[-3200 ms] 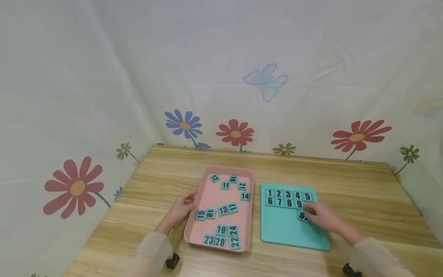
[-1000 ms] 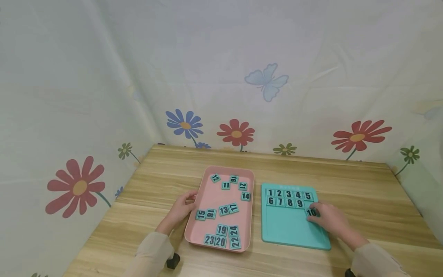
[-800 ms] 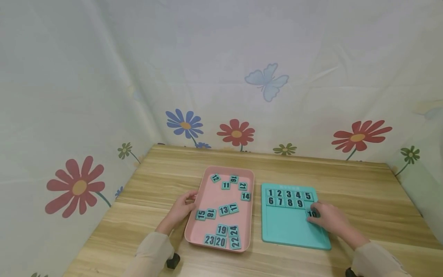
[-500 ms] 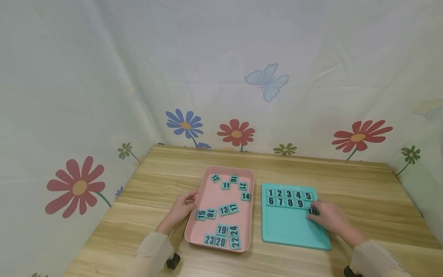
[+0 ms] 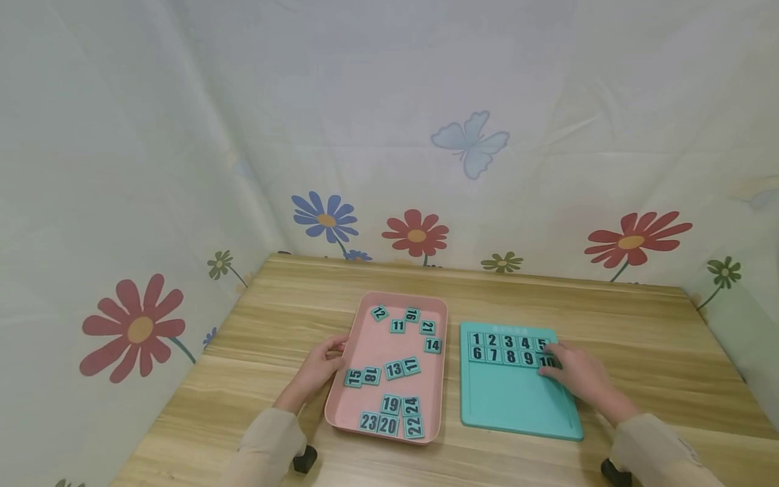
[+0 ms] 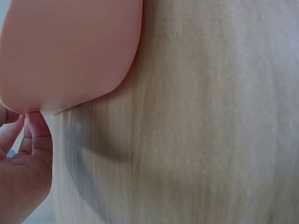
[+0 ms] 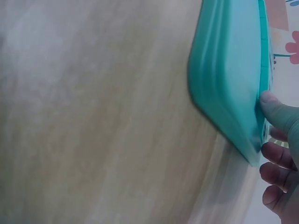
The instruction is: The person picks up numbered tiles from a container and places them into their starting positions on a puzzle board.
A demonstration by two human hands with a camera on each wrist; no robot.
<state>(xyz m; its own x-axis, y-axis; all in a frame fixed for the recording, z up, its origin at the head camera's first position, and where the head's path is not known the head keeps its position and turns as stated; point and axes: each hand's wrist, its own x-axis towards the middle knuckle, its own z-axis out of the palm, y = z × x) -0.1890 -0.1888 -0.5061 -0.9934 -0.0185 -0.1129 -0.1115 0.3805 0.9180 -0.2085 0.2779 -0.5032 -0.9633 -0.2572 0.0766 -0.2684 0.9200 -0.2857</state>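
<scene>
In the head view a pink tray holds several teal tiles with black numbers, among them 11 to 24. My left hand grips its left rim; the left wrist view shows thumb and fingers meeting at the tray's edge. To the right lies a teal board with tiles 1 to 5 in its top row and 6 to 9 below. My right hand pinches tile 10, which sits right of tile 9 at the row's end. In the right wrist view the thumb touches the row's edge.
Both tray and board lie on a wooden table, a narrow gap between them. Behind it hangs a pale cloth printed with flowers and a butterfly. Dark straps are at the wrists.
Tile 10, earlier turned and lower on the board, was rotated upright and has moved up into line beside tile 9 with my right hand. My left hand stays at the tray.
</scene>
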